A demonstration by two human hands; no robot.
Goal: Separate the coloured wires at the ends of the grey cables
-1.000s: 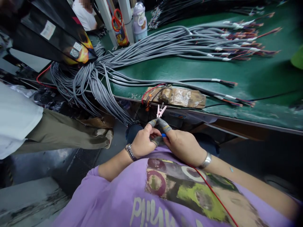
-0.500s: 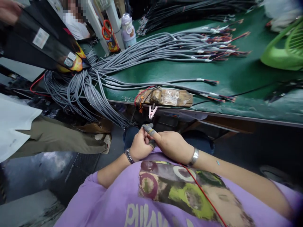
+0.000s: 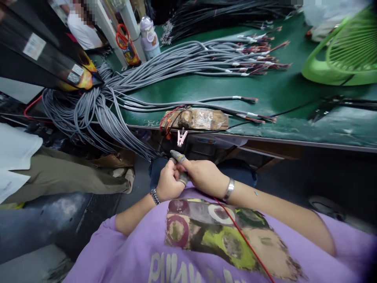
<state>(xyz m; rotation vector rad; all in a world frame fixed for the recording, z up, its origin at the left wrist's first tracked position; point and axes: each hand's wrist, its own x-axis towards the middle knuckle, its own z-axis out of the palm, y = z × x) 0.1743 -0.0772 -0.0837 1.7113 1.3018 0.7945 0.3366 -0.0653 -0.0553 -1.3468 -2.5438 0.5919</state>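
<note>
My left hand [image 3: 167,184] and my right hand [image 3: 203,176] meet in front of my chest, just below the table edge. Both are closed, with their fingertips pressed together. Grey finger covers [image 3: 178,157] sit on some fingertips. What they pinch is hidden between the fingers. A thin red wire [image 3: 242,236] runs from under my right hand down across my purple shirt. A pink clip [image 3: 181,137] hangs from the table edge right above my hands. Above it, a taped wooden block [image 3: 206,119] with red and black leads lies on the green table [image 3: 282,94].
A thick bundle of grey cables [image 3: 176,65] with stripped coloured ends crosses the table and droops off its left edge. A green fan [image 3: 347,53] stands at the right. Orange scissors [image 3: 123,36] and a bottle [image 3: 149,33] stand at the back. Another person's leg [image 3: 64,175] is at the left.
The view has swung right, bringing the green fan in. My hands stay joined. A small blue piece seen between my fingers a second ago no longer shows.
</note>
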